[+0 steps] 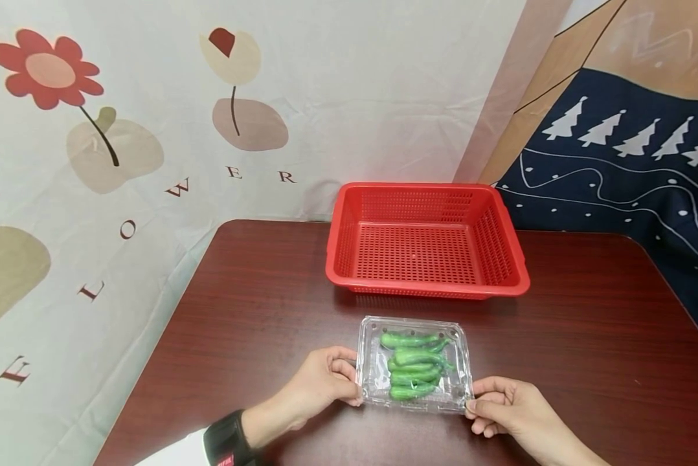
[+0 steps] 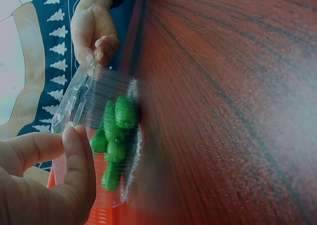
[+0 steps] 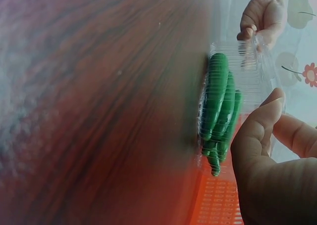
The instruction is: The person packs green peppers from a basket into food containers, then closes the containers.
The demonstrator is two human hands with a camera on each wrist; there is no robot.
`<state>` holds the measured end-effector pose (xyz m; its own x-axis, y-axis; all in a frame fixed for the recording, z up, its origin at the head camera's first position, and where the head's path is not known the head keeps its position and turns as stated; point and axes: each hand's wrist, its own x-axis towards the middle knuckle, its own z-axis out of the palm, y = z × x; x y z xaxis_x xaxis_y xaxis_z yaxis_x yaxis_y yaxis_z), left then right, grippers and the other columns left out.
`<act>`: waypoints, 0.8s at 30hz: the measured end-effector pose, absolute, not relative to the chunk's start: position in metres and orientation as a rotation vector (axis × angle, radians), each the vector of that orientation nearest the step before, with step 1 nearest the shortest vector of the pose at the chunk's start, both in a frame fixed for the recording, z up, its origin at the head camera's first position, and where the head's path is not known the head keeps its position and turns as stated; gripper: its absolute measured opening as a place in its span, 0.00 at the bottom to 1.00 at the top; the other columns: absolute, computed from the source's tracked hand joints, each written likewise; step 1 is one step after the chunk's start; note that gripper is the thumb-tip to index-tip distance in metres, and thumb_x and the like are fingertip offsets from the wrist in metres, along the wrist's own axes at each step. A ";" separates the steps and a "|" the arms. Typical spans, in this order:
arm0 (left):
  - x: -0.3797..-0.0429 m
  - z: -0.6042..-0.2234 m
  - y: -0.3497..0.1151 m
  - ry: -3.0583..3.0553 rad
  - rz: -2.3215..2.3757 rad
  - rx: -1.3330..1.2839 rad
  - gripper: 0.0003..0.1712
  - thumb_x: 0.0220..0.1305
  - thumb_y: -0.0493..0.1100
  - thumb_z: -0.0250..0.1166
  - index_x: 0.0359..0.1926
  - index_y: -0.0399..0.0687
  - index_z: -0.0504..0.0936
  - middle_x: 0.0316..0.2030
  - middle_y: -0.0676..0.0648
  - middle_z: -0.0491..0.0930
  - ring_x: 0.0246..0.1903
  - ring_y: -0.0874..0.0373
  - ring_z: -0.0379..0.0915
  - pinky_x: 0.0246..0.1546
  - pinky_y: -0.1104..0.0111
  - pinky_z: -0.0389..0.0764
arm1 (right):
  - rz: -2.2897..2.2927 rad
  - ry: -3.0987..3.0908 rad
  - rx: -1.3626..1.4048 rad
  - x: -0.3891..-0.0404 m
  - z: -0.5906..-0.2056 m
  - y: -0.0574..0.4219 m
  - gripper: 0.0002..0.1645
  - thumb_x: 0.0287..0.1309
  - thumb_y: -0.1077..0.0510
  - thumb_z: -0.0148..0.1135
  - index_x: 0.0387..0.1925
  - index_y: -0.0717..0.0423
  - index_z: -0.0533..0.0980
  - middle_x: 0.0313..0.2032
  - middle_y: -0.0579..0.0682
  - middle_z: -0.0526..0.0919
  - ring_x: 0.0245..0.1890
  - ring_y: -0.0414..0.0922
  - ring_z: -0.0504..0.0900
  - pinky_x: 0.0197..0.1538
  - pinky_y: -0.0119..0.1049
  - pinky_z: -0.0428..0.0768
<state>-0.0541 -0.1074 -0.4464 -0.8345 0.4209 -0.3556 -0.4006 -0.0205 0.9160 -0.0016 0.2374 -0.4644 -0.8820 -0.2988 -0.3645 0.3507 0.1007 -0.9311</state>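
Observation:
A clear plastic clamshell box (image 1: 372, 382) sits on the table with its lid down, in front of the basket. Inside it lie several green peppers (image 1: 416, 357), side by side. My left hand (image 1: 324, 382) pinches the box's left edge between thumb and fingers; the left wrist view shows the rim at the left thumb (image 2: 74, 145). On the opposite side, my right hand (image 1: 509, 411) pinches the near right corner. The right thumb (image 3: 260, 121) covers part of the rim in the right wrist view.
Behind the box, a red perforated basket (image 1: 427, 290) with nothing in it stands at the back of the dark wooden table (image 1: 256, 291). A flower-printed cloth (image 1: 355, 97) hangs behind the table, and a navy cloth with white trees (image 1: 611, 168) hangs at the right.

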 end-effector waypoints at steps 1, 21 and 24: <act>-0.054 -0.447 -0.107 1.708 1.907 0.024 0.36 0.45 0.18 0.65 0.61 0.21 0.71 0.33 0.38 0.82 0.26 0.55 0.83 0.34 0.65 0.89 | -1.831 1.918 0.049 -0.002 -0.464 0.237 0.16 0.68 0.66 0.64 0.50 0.75 0.75 0.34 0.56 0.89 0.29 0.41 0.87 0.35 0.36 0.88; -0.058 -0.444 -0.118 1.756 1.883 0.036 0.34 0.56 0.22 0.67 0.64 0.19 0.67 0.36 0.37 0.84 0.30 0.53 0.85 0.39 0.61 0.90 | -1.793 1.975 -0.022 -0.001 -0.464 0.252 0.23 0.74 0.65 0.58 0.57 0.84 0.69 0.39 0.58 0.89 0.33 0.45 0.89 0.36 0.43 0.90; -0.063 -0.440 -0.127 1.906 1.860 0.098 0.31 0.61 0.25 0.64 0.64 0.19 0.68 0.39 0.35 0.84 0.33 0.49 0.85 0.39 0.61 0.90 | -1.750 2.206 -0.042 0.000 -0.460 0.258 0.20 0.74 0.66 0.58 0.57 0.82 0.71 0.39 0.52 0.90 0.33 0.44 0.89 0.32 0.43 0.89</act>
